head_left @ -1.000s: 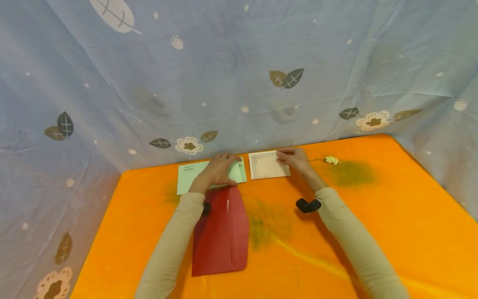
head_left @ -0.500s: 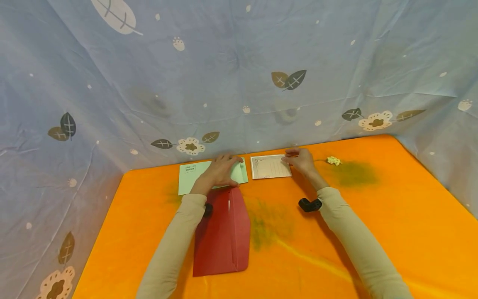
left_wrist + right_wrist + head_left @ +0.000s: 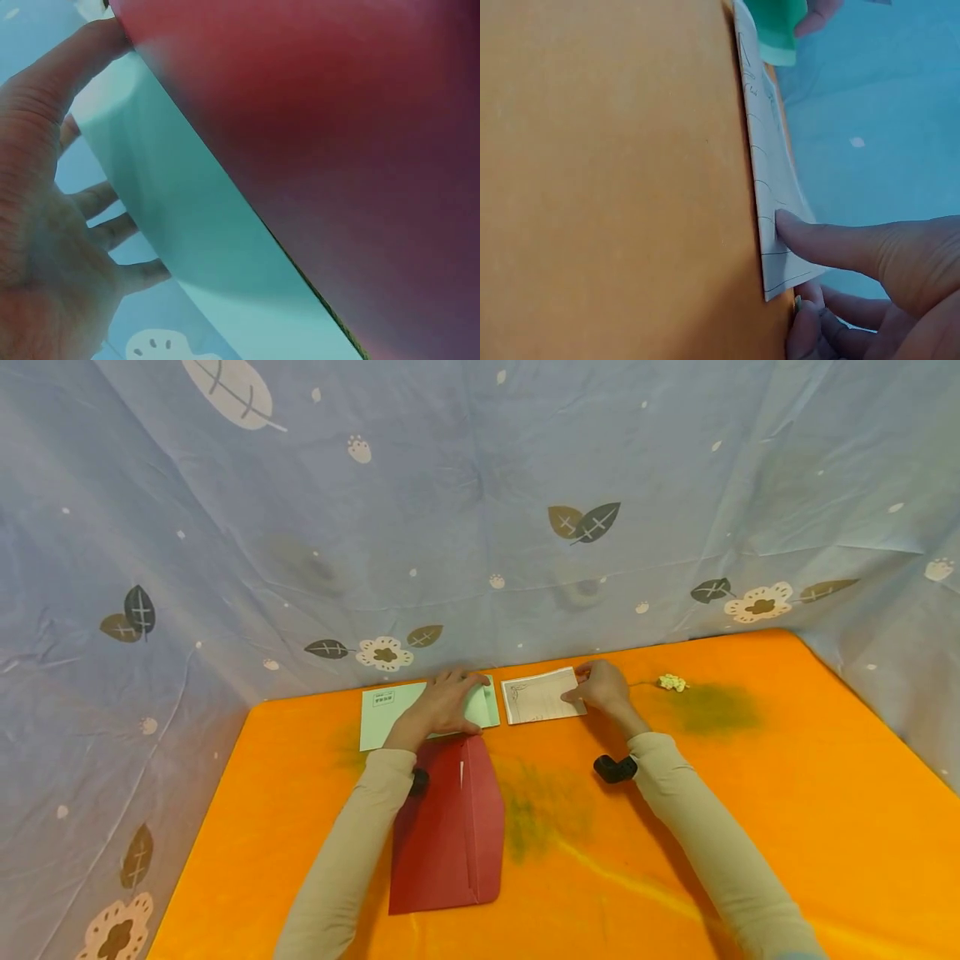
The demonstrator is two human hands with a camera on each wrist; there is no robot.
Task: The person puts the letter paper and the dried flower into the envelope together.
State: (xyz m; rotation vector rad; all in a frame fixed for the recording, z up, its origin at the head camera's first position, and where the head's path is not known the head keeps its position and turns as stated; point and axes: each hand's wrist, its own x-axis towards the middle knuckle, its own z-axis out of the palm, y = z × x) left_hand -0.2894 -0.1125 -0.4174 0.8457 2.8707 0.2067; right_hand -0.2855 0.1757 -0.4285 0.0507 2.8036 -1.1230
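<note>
In the head view my left hand (image 3: 446,703) spans the pale green envelope (image 3: 386,710), which lies against the back cloth. Its thumb and fingertips reach opposite long edges of the envelope in the left wrist view. My right hand (image 3: 604,688) pinches the right end of a white lined letter paper (image 3: 538,695) with a drawn border, thumb on top and fingers below. That end is slightly raised in the right wrist view. A narrow gap parts the paper from the envelope's open right end. Beneath my left wrist lies a large red envelope (image 3: 435,860).
A pale yellow flower (image 3: 672,682) on a thin stem lies right of my right hand. A patterned blue cloth (image 3: 480,510) rises behind the orange table cover (image 3: 787,793). Each wrist bears a black camera mount (image 3: 614,768).
My right thumb has moved down onto the paper and its fingers have gone under the edge. The paper's right end has tilted up. My left hand stays in place.
</note>
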